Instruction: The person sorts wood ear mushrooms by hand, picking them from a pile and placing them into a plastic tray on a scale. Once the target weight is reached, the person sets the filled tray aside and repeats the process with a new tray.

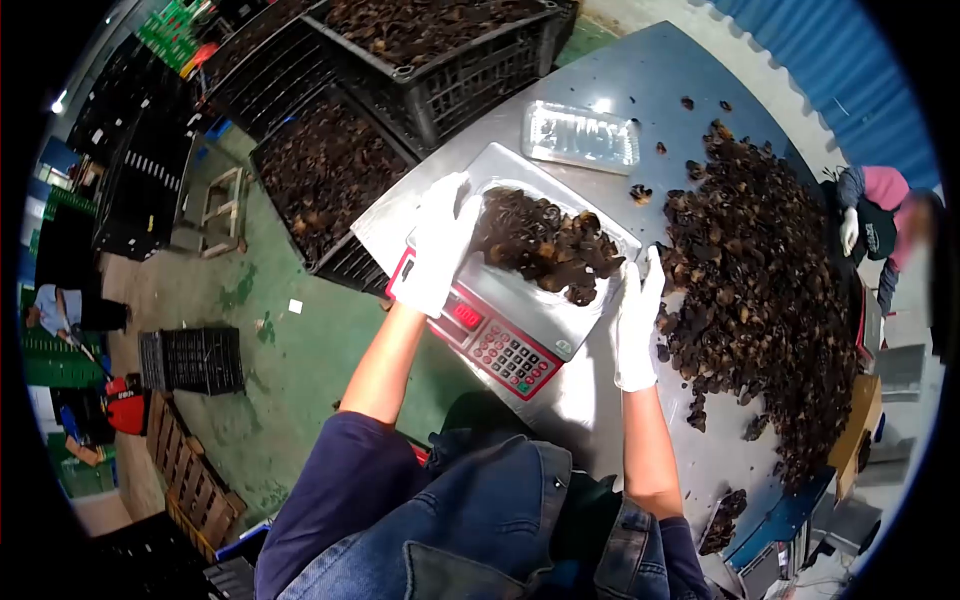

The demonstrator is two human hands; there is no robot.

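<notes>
A red digital scale (505, 350) with a keypad and lit display stands on the metal table. On its steel plate lies a clear plastic tray (600, 290) filled with dark brown mushroom-like pieces (540, 240). My left hand (438, 245), in a white glove, is at the tray's left edge, its fingers extended and thumb apart. At the right edge is my right hand (637, 320), also gloved, with fingers spread upward beside the tray. Whether either hand touches the tray is hard to tell. An empty clear tray (580, 138) lies beyond the scale.
A large heap of dark pieces (760, 270) covers the table's right side. Black crates (480, 85) full of similar pieces stand at the upper left. A co-worker (880, 220) is at the far right, another person (70, 308) at the far left. A black crate (192, 360) sits on the green floor.
</notes>
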